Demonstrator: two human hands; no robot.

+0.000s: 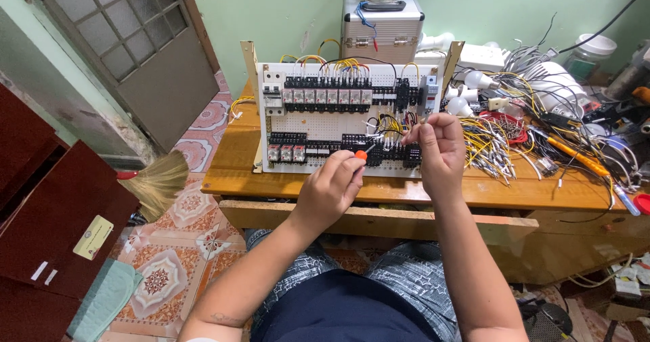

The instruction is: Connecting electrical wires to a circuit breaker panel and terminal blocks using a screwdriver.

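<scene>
A white perforated control panel [318, 122] stands upright on a wooden table [379, 187], carrying rows of black terminal blocks, relays and yellow wires. My left hand [332, 186] grips a small screwdriver with an orange handle [361, 155], its tip aimed at the lower row of terminals. My right hand [439, 145] is raised in front of the panel's right side, its fingers pinching a thin wire [414, 131] near the black terminals.
A heap of loose yellow and white wires [494, 145] lies right of the panel, with light bulbs, tools and cables beyond. A metal case [382, 20] stands behind the panel. A broom [156, 183] and a dark red cabinet [47, 213] are at left on the tiled floor.
</scene>
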